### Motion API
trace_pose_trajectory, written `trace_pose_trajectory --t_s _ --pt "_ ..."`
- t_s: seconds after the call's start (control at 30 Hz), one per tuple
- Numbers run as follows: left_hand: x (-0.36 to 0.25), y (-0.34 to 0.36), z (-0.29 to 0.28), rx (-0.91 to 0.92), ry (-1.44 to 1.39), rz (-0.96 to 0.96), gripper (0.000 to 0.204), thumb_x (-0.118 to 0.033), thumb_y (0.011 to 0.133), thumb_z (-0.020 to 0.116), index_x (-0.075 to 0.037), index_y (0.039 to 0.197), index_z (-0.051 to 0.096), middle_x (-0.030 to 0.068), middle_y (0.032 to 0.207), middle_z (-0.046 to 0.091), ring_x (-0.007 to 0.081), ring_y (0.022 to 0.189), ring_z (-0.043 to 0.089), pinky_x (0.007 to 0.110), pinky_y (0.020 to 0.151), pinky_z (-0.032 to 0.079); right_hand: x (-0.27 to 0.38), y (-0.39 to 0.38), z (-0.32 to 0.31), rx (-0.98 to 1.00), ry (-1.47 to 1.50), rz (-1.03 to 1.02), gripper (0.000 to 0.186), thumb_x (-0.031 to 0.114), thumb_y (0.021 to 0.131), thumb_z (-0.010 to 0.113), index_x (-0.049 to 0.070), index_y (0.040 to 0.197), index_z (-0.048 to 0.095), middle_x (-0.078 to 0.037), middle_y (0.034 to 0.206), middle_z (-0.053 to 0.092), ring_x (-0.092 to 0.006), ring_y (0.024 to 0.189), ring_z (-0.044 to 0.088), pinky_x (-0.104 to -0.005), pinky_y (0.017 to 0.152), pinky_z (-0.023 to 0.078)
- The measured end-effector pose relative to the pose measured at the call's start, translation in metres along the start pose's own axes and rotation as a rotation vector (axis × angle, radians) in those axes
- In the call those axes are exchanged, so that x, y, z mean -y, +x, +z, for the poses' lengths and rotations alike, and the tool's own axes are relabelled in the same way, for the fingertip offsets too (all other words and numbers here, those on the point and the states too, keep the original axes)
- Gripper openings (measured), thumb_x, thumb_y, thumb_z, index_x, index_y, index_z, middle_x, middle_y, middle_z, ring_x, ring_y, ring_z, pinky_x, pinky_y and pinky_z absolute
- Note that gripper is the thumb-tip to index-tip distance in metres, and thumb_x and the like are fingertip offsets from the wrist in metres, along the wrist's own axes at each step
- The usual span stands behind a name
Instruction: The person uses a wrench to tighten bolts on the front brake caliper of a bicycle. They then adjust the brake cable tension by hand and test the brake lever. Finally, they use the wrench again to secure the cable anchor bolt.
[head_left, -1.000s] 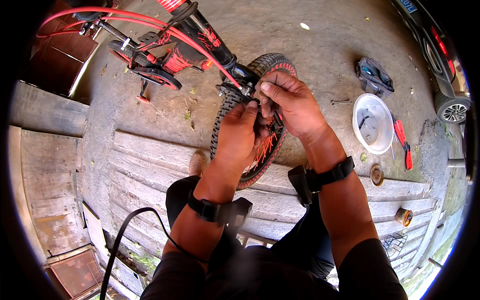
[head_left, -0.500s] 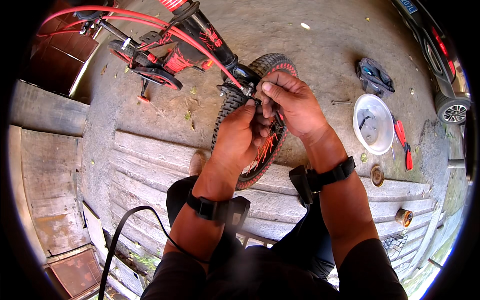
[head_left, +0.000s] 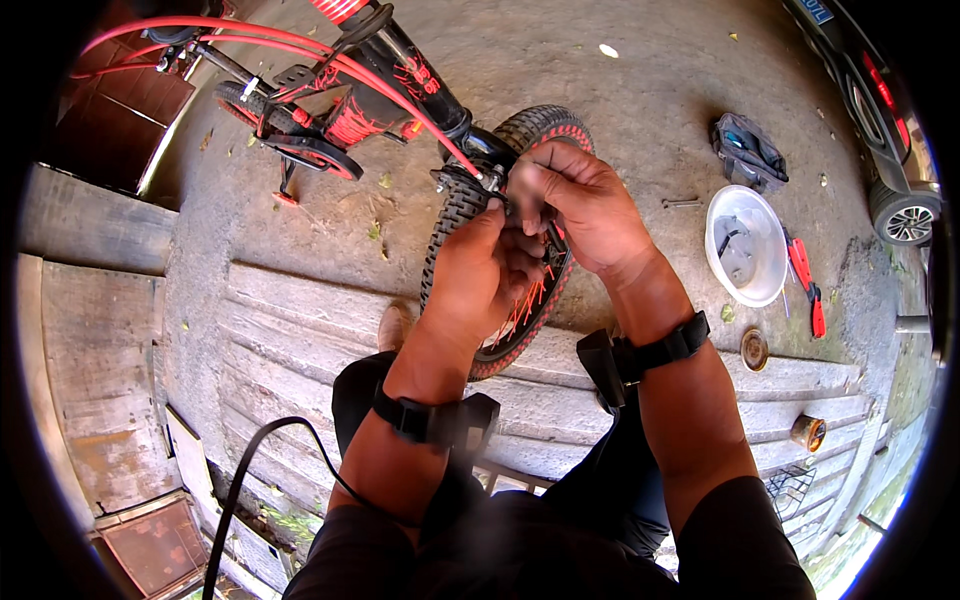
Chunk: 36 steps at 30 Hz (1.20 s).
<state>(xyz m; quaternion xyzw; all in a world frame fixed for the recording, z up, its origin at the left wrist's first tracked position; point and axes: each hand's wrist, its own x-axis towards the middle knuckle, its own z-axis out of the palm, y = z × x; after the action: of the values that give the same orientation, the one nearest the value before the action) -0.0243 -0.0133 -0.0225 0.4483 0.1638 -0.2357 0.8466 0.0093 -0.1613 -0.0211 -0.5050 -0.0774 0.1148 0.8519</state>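
A black and red bicycle (head_left: 425,85) stands before me, its knobby front wheel (head_left: 455,215) turned toward my knees. Red cables (head_left: 385,88) run down to the brake parts (head_left: 490,178) above that wheel. There, my left hand (head_left: 470,270) has its thumb and fingers closed at the wheel's near side. Close against it, my right hand (head_left: 585,205) is pinched, thumb against forefinger, its tips slightly blurred. Whatever lies between the fingers of either hand is hidden or too small to name. Below them show the wheel's red spokes (head_left: 530,305).
To the right are a white plastic tub (head_left: 770,280) with small parts inside, red-handled pliers (head_left: 817,312), a wrench (head_left: 682,204) and a grey bag (head_left: 748,155). Two small round tins (head_left: 754,350) stand nearer. A dark car (head_left: 880,120) is at the far right. Concrete steps (head_left: 300,310) lie underfoot.
Both hands stay at the brake area. My right thumb and fingertips have shifted slightly and are now blurred; the view has moved a touch.
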Motion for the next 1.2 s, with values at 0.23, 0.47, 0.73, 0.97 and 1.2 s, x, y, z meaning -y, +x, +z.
trace_pose_trajectory --t_s 0.23,0.47,0.73,0.97,1.2 --pt "0.006 0.001 0.0 0.045 -0.008 0.089 0.025 -0.026 0.107 0.046 -0.011 0.089 0.056 -0.0006 0.075 0.053 0.0075 0.054 0.046 0.02 0.043 0.034 0.002 0.0 0.002 0.025 0.01 -0.003 0.014 0.012 0.102 0.056 0.001 0.099 0.064 -0.002 0.073 0.06 -0.011 0.059 0.058 -0.0263 0.053 0.05" --pt "0.012 0.007 0.001 -0.079 0.338 0.274 0.026 -0.022 0.107 0.047 -0.01 0.087 0.057 -0.0035 0.064 0.05 0.005 0.049 0.043 0.021 0.042 0.034 -0.001 0.001 -0.003 0.035 -0.019 -0.015 0.013 0.013 0.101 0.057 0.001 0.101 0.063 -0.003 0.077 0.062 -0.0105 0.061 0.06 -0.0249 0.056 0.051" --pt "0.001 -0.001 -0.001 -0.052 0.285 0.165 0.028 -0.028 0.107 0.045 -0.008 0.094 0.059 0.0 0.068 0.057 0.0075 0.049 0.05 0.022 0.043 0.038 -0.004 -0.001 -0.005 -0.004 -0.02 0.001 0.014 0.016 0.101 0.058 0.003 0.1 0.064 0.0 0.077 0.062 -0.0084 0.064 0.06 -0.0225 0.059 0.046" --pt "-0.001 -0.005 -0.007 -0.071 0.234 0.12 0.029 -0.032 0.106 0.046 -0.007 0.101 0.06 0.0037 0.074 0.065 0.0116 0.052 0.058 0.024 0.044 0.04 -0.007 -0.003 -0.01 -0.059 0.011 0.027 0.013 0.017 0.101 0.059 0.005 0.102 0.065 -0.001 0.084 0.063 -0.0115 0.067 0.063 -0.024 0.062 0.05" --pt "-0.001 -0.008 -0.006 -0.096 0.233 0.107 0.028 -0.032 0.106 0.046 -0.008 0.104 0.06 0.0042 0.076 0.066 0.0121 0.053 0.059 0.024 0.045 0.04 -0.009 -0.006 -0.014 -0.092 0.059 0.055 0.014 0.019 0.102 0.058 0.006 0.103 0.063 -0.003 0.087 0.065 -0.0142 0.072 0.066 -0.0263 0.065 0.051"
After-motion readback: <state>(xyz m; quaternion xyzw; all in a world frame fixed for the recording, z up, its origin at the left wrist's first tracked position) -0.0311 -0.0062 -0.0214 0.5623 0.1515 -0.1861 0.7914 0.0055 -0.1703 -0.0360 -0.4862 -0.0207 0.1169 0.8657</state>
